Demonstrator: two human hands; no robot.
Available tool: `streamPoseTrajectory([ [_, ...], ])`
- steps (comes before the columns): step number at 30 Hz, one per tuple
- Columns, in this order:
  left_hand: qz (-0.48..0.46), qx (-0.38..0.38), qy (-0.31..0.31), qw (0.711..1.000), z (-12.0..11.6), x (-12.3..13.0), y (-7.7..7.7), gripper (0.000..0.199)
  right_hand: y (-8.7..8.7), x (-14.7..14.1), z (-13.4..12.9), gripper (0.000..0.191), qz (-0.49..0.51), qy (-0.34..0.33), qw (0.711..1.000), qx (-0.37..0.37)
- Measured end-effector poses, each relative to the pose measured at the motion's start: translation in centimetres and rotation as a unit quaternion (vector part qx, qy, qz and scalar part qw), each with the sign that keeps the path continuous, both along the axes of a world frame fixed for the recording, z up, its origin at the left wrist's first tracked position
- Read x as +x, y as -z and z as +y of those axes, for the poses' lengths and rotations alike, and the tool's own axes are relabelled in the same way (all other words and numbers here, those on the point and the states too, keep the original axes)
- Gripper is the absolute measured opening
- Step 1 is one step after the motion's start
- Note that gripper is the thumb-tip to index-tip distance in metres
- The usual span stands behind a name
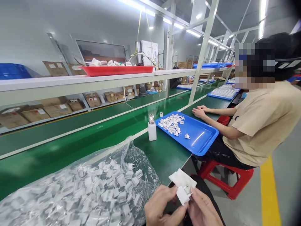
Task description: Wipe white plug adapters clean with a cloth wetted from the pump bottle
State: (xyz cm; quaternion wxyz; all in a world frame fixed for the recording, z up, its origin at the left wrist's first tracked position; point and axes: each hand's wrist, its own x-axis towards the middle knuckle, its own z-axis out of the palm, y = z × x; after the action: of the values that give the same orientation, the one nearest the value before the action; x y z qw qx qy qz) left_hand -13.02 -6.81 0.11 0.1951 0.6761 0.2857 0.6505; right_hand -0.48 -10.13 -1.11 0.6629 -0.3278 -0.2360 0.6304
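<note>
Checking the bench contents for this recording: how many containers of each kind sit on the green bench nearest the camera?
Clear plastic bag: 1
Blue tray: 1
White bottle with metal pump top: 1
Total: 3

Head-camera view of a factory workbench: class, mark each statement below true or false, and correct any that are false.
1. The left hand and right hand hold white plastic plug pieces. True.
2. The blue tray sits on the upper white shelf. False: it lies on the green workbench.
3. The co-worker sits on a red stool. True.
4. The white bottle with a metal top stands inside the blue tray. False: it stands on the green workbench beside the blue tray.
5. A clear plastic bag holds many loose white plug pieces. True.
</note>
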Motion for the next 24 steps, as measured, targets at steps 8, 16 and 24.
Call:
streamPoseTrajectory([
  [8, -0.034, -0.001, -0.03, 0.999, -2.9, 0.6, 1.1, 0.02, -0.5, -1.1, -3.2, 0.034, 0.039, 0.017, 0.998, -0.035],
  [16, -0.102, -0.311, -0.016, 0.945, -5.3, 0.6, 0.0, 0.024, 0.5, 0.3, -5.3, 0.033, 0.003, 0.069, 0.997, -0.039],
  [24, -0.129, -0.293, -0.021, 0.947, -4.6, 1.0, -0.9, 0.022, -2.0, 3.7, -4.1, 0.022, -0.543, 0.246, 0.75, 0.287],
])
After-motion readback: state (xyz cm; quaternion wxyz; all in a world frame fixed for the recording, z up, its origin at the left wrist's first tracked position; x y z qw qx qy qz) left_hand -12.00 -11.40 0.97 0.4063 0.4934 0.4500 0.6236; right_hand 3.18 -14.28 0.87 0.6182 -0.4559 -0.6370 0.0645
